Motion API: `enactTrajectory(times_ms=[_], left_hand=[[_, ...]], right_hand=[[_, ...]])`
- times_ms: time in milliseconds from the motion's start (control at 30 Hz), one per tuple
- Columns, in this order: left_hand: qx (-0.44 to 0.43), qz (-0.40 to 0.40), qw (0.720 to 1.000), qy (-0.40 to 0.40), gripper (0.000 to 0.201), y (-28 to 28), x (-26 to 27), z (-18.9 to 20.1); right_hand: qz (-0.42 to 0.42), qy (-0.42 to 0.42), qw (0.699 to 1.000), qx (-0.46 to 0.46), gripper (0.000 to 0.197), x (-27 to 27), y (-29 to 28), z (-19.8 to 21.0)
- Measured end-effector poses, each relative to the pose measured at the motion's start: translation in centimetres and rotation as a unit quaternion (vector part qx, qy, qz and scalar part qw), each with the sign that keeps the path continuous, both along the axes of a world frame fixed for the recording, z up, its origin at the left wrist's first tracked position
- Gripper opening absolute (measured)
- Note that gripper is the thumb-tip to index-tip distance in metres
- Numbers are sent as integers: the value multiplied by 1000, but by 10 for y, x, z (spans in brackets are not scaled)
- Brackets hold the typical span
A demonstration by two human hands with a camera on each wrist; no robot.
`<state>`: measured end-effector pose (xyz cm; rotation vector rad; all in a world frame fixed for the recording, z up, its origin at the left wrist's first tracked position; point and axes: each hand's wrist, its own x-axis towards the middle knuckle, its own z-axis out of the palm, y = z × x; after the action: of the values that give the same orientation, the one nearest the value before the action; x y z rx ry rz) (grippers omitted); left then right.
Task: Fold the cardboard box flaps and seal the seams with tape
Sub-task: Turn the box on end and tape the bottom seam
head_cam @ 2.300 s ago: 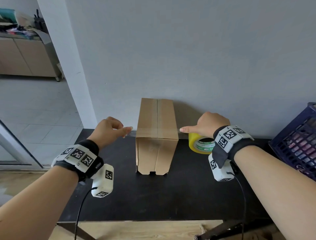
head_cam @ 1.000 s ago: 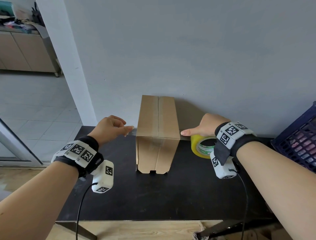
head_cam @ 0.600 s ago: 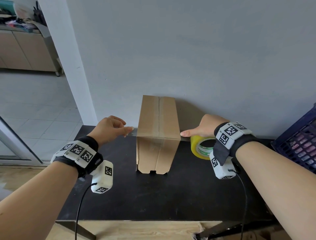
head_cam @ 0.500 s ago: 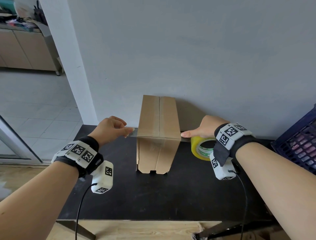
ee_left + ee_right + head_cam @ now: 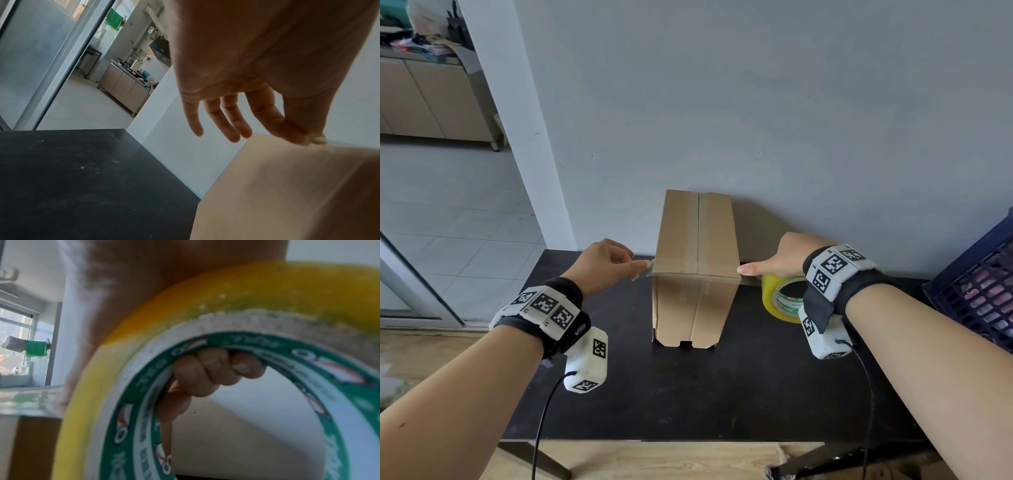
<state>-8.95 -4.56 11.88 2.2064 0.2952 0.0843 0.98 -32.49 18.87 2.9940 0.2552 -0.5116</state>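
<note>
Against the wall on the black table (image 5: 688, 394), cardboard box (image 5: 697, 260) standing upright; left hand (image 5: 602, 265) pinching the tape end (image 5: 649, 269), right hand (image 5: 784, 257) gripping the yellow tape roll (image 5: 779, 298), stretching a strip taut across the near top edge for sealing.

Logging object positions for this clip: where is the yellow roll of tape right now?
In the head view the yellow roll of packing tape is on the right, gripped by the right hand just right of the upright brown cardboard box, above the black table.
</note>
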Motion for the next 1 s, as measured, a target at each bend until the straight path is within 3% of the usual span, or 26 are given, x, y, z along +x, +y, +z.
enactTrajectory(times_ms=[233, 333, 400, 533, 633, 700, 833, 1000], left_hand=[[38, -43, 998, 14, 39, -2, -1, -3], [162, -108, 974, 120, 26, -3, -2, -15], [222, -108, 951, 185, 26, -4, -4, -23], [127, 1, 985, 118, 52, -2, 0, -6], [69, -7, 995, 73, 66, -10, 7, 19], [71, -41, 993, 85, 68, -19, 12, 27], [162, -106, 972, 134, 62, -30, 16, 25], [138, -123, 960, 210, 68, -33, 15, 26]], right_hand=[[-2, 21, 1000, 2, 82, 1, 2, -4], [6, 17, 1000, -2, 81, 0, 2, -3], [5, 18, 1000, -5, 81, -1, 2, -4], [-3, 22, 1000, 4, 79, -2, 1, -4], [-3, 18, 1000, 0, 79, -1, 2, -4], [-4, 17, 1000, -3, 80, -1, 3, -4], [-5, 15, 1000, -3, 80, -3, 3, -5], [-12, 13, 1000, 3, 80, -3, 1, -8]])
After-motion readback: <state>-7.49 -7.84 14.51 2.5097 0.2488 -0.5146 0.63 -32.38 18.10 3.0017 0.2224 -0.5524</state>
